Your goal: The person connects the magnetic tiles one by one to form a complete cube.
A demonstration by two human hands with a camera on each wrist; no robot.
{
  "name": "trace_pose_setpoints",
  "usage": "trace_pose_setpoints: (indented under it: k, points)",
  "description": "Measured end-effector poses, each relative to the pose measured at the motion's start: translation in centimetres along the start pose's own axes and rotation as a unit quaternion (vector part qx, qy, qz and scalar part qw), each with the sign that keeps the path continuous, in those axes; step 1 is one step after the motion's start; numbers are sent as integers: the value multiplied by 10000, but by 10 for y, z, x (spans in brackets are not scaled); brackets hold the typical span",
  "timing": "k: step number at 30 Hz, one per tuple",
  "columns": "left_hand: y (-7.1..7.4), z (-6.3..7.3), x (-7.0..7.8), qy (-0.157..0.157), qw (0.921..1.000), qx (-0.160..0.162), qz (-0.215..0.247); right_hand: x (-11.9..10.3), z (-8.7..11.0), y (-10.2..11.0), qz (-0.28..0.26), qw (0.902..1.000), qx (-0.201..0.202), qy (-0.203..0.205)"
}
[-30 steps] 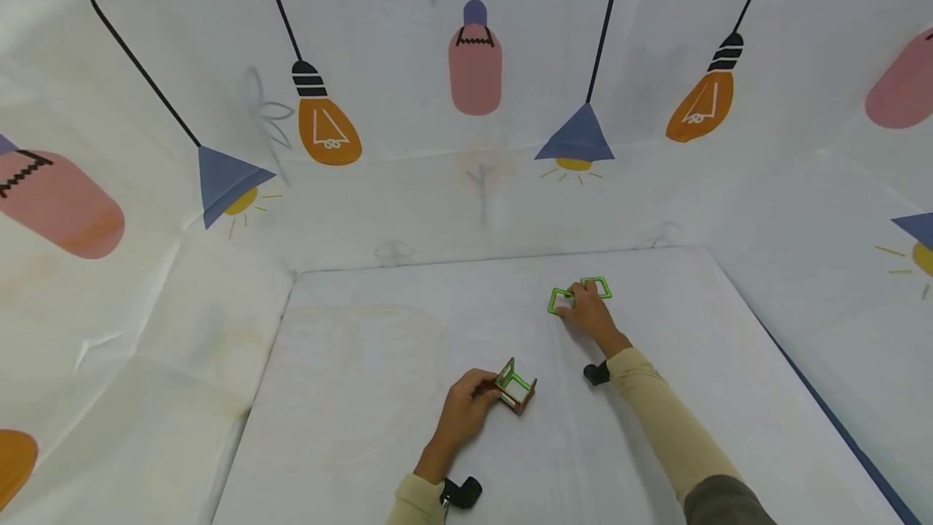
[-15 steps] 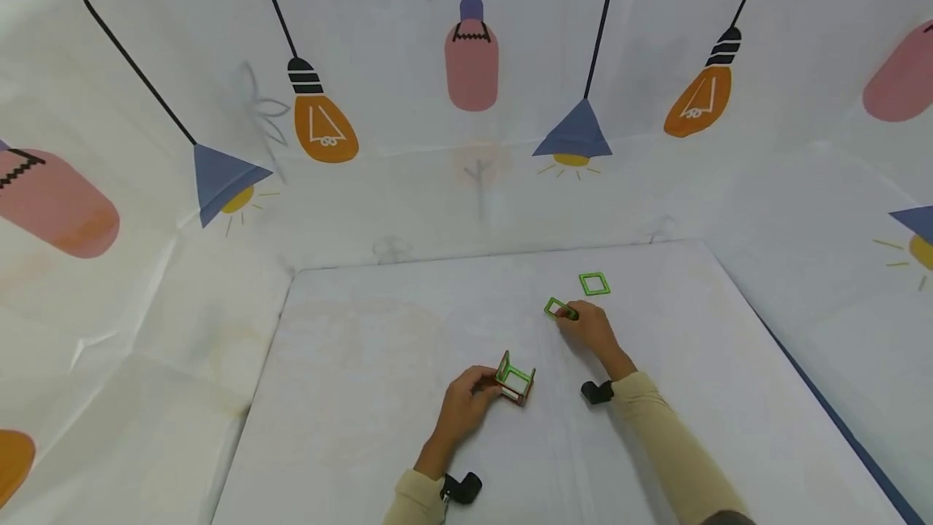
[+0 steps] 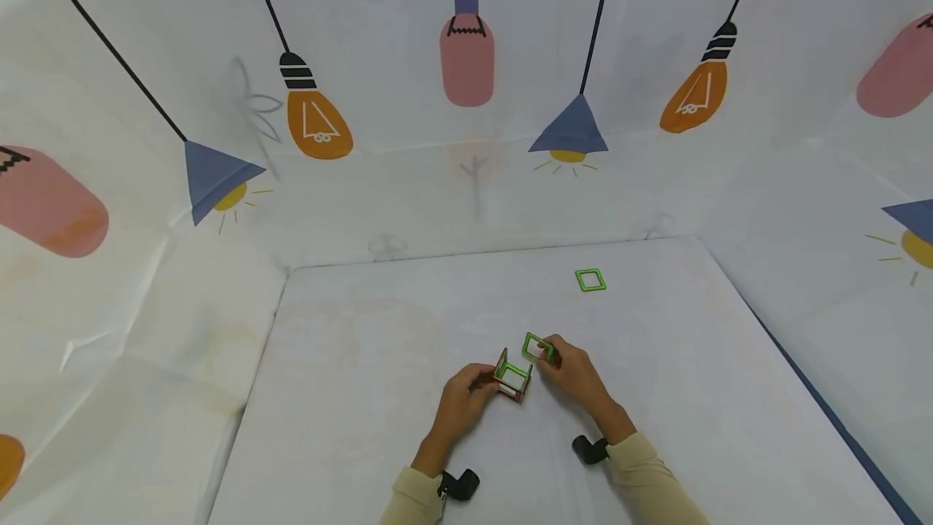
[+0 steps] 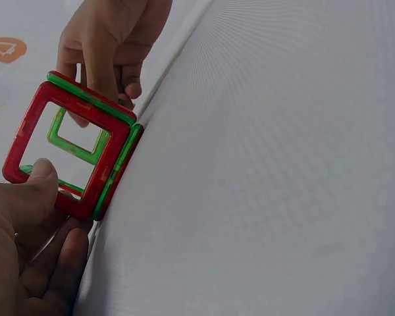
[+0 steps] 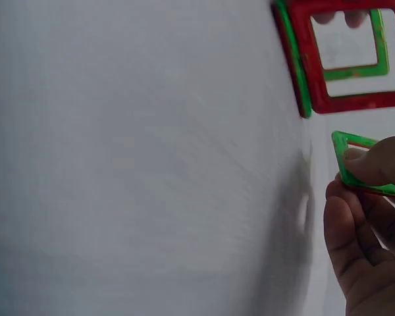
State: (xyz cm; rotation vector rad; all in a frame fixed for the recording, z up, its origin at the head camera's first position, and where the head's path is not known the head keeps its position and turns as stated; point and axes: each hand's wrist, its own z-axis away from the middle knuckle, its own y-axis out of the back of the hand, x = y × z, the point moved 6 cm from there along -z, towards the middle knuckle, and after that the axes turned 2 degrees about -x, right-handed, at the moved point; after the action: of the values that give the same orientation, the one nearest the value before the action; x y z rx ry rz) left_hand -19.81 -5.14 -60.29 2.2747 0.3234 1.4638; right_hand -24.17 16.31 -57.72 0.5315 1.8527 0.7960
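Head view: the left hand (image 3: 459, 405) pinches the part-built magnetic-tile box (image 4: 112, 158) at its two o'clock; the right hand (image 3: 574, 371) pinches a green square tile (image 5: 342, 155), with the box near, at that tile's seven o'clock. A loose green tile (image 3: 579, 281) lies toward twelve.

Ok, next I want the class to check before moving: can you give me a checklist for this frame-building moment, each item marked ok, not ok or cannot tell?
1. Left grip steadies the red-and-green assembly: ok, thumb and fingers pinch its side.
2. Right grip holds the green square: ok, pinched at one side.
3. Green square joined to the assembly: not ok, the right wrist view shows a gap between them.
4. Assembly resting on the tabletop: cannot tell.
5. Spare square out of the way: ok, it lies beyond both hands, touching neither.
6. Assembly's seams fully closed: cannot tell.
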Motion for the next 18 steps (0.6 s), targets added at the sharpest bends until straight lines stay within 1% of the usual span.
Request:
trace_pose_setpoints:
  k: [2, 4, 7, 11, 14, 18]
  points:
    - [-1, 0, 1, -45, 10000, 17, -15, -5, 3, 0, 73, 9993, 128, 334]
    - [-1, -1, 1, -82, 9999, 32, -87, -8, 4, -1, 81, 9983, 187, 547]
    - [-1, -1, 1, -227, 9996, 78, -172, -10, 4, -3, 23, 9982, 151, 575]
    - [-1, -1, 3, -383, 9989, 139, -246, -12, 2, -6, -67, 9985, -55, 546]
    - [0, -1, 3, -340, 9991, 115, -226, -13, 2, -8, -62, 9984, -177, 534]
    - [1, -1, 3, -261, 9995, 66, -175, -15, 2, -9, -74, 9980, -232, 577]
